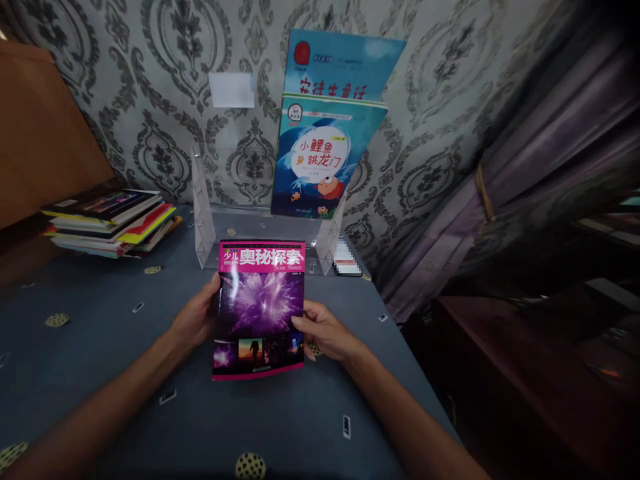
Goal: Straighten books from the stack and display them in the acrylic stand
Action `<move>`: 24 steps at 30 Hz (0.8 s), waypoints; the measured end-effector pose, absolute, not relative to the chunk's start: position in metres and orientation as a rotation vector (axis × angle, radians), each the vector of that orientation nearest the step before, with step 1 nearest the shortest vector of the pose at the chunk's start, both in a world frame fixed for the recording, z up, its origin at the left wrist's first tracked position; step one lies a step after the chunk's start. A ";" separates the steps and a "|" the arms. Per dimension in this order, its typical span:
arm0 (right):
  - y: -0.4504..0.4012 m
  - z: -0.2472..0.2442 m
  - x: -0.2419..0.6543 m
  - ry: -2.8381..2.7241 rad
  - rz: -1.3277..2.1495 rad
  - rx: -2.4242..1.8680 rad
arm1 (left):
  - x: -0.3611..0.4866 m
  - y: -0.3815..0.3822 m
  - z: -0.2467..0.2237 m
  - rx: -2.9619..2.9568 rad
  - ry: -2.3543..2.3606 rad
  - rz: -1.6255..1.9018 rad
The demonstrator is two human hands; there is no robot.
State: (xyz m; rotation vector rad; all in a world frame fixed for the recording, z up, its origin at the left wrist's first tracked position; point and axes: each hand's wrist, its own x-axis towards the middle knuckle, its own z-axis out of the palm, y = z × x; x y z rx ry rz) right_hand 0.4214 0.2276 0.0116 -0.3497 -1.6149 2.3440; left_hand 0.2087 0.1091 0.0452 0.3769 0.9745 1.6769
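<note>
A magenta and purple book (263, 303) is held upright by its two sides, front cover facing me. My left hand (200, 313) grips its left edge, the fingers partly hidden behind it. On the right edge, my right hand (325, 330) has its thumb on the cover and its other fingers behind. Just beyond the book stands a clear acrylic rack (203, 220). Two blue books stand at the rack's right side: one with an orange fish (315, 160) in front, and a taller one (345, 60) behind it.
A stack of books (115, 223) lies at the left on the blue tablecloth (125, 333). A white card (233, 90) is on the patterned wall. To the right hangs a tied curtain (450, 233), beside a dark red surface (500, 353). A brown panel (45, 133) stands far left.
</note>
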 end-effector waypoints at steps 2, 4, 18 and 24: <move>0.227 0.015 0.421 -1.669 2.245 -0.353 | 0.206 0.107 0.044 0.513 0.965 1.694; 0.228 0.018 0.422 -1.750 2.127 -0.337 | 0.202 0.105 0.044 0.655 0.967 1.689; 0.244 0.003 0.420 -2.122 1.323 -0.177 | 0.150 0.103 0.073 1.958 1.214 0.807; 0.244 -0.016 0.420 -2.367 1.085 -0.210 | 0.138 0.097 0.056 2.008 1.372 0.375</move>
